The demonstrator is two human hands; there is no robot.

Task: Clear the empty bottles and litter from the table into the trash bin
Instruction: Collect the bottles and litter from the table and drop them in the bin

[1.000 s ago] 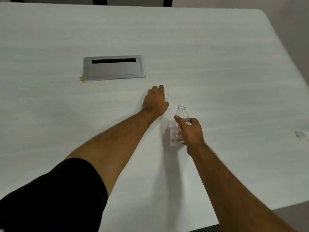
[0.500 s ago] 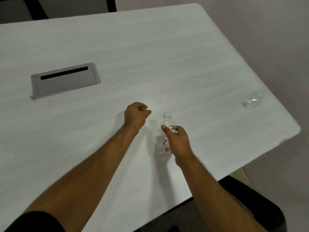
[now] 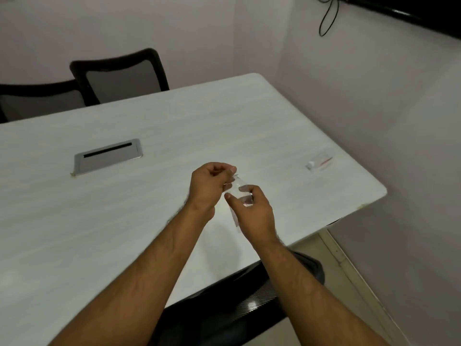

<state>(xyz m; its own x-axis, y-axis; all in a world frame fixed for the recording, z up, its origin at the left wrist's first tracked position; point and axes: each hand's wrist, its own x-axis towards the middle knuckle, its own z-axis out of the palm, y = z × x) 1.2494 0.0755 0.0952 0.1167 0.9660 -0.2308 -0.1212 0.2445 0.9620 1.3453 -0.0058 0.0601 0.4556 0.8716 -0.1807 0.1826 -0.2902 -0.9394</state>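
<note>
My right hand (image 3: 252,211) grips a small clear plastic bottle (image 3: 241,193) and holds it upright above the white table (image 3: 124,208). My left hand (image 3: 212,182) is closed at the bottle's top, its fingertips pinched over the neck; the cap is hidden under them. A second clear bottle (image 3: 319,163) with a red-lined label lies on its side near the table's right edge, well clear of both hands. No trash bin is in view.
A grey cable hatch (image 3: 107,156) is set into the table at the left. Two black mesh chairs (image 3: 119,76) stand behind the table and another chair (image 3: 239,303) sits below its near edge. Walls close in behind and to the right.
My left hand picked something small off the table and moved right to the bottle's top. The right hand lifted the bottle. My view swung up and right.
</note>
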